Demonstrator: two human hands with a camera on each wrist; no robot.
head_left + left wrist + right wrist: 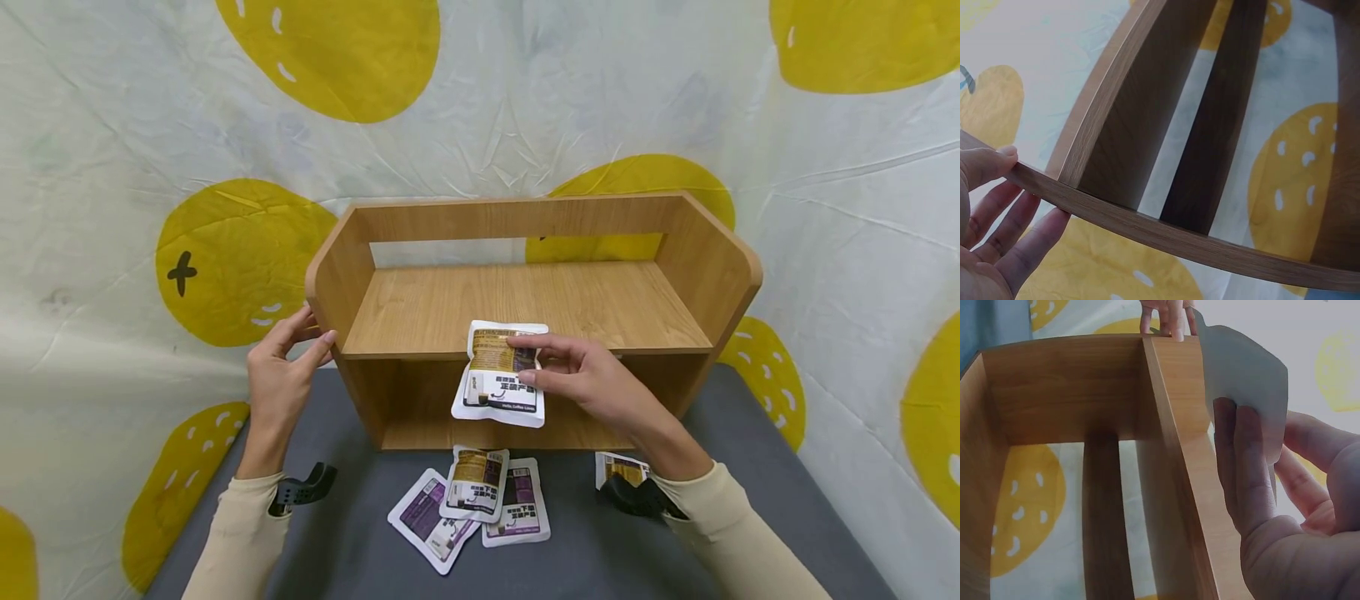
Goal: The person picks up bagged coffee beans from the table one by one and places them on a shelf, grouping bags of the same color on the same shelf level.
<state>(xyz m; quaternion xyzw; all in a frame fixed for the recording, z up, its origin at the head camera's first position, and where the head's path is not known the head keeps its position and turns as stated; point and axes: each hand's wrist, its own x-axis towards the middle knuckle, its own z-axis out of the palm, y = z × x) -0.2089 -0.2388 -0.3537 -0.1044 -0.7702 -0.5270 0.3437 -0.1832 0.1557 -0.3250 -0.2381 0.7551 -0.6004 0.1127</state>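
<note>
My right hand (588, 375) pinches a white-edged pouch with a brown label (491, 387) by its right side, thumb in front. The pouch hangs before the front edge of the upper board of a two-tier wooden desk shelf (525, 300). From the right wrist view, the pouch's plain back (1244, 369) shows, with fingers lying along it. My left hand (281, 375) grips the edge of the shelf's left side panel (341, 287). In the left wrist view, the thumb is on one side of that panel edge (1129, 225) and fingertips are on the other.
On the grey table (345, 517), before the shelf, lie a purple pouch (423, 512), another purple pouch (521, 508) and a brown-labelled pouch (476, 479) overlapping them. One more brown pouch (628, 469) is partly hidden by my right wrist strap. A patterned cloth (480, 158) hangs behind.
</note>
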